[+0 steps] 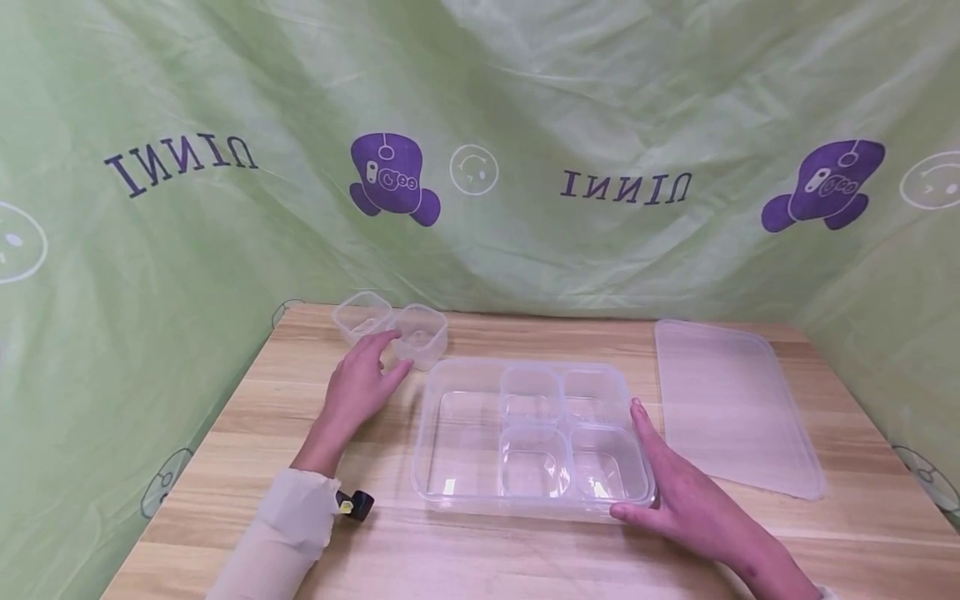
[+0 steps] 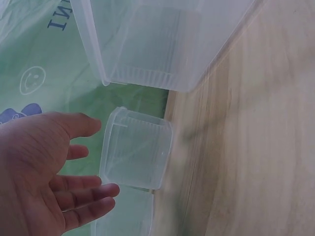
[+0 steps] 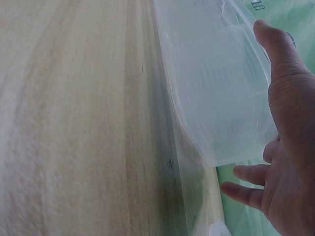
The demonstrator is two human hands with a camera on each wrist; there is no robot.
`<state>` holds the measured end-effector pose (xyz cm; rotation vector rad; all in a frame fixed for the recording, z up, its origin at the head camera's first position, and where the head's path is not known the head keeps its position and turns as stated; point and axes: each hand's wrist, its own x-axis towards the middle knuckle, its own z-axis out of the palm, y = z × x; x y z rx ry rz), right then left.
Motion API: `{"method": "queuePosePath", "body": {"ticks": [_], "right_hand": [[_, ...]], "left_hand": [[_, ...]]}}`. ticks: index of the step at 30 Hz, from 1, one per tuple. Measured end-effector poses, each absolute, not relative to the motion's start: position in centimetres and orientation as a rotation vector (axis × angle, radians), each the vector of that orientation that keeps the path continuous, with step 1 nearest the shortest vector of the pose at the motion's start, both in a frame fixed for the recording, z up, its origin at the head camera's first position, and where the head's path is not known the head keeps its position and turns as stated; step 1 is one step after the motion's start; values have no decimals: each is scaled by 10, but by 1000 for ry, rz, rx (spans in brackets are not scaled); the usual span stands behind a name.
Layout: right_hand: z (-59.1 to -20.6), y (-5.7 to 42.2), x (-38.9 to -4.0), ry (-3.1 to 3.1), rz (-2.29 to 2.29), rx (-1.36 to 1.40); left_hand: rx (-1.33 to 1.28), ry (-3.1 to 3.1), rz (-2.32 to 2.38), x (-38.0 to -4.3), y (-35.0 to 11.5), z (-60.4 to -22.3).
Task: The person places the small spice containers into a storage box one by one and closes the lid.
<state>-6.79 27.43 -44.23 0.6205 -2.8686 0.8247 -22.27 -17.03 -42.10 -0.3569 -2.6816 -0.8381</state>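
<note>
A large clear plastic box (image 1: 461, 446) sits on the table, with several small clear containers (image 1: 534, 462) filling its right part. My right hand (image 1: 693, 504) rests at the box's right front corner, thumb at the front rim and fingers stretched along the right side. Behind and left of the box stand two more small clear containers, a nearer one (image 1: 425, 354) and a farther-left one (image 1: 352, 318). My left hand (image 1: 362, 383) reaches beside them, fingers loosely spread. In the left wrist view its fingers reach toward the nearer container; whether they touch it is hard to tell.
A flat translucent lid (image 1: 735, 408) lies right of the box on the wooden table (image 1: 480, 558). A green printed cloth (image 1: 510, 75) hangs around the table's back and sides. A small black object (image 1: 360, 505) is at my left sleeve.
</note>
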Motion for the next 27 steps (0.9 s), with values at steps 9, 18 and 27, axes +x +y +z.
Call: {"method": "queuePosePath", "body": {"ticks": [9,18,27], "right_hand": [[-443,274,-68,-2871,826,611],[-443,273,-68,-2871,832,604],[-444,274,-67,-2873,828,598]], "left_hand": [[-327,-2710,-873,-230,-171,-426],[-285,-2761,-852,-238,-172,-430],[-244,-2758,-906,-244,-167,-436]]}}
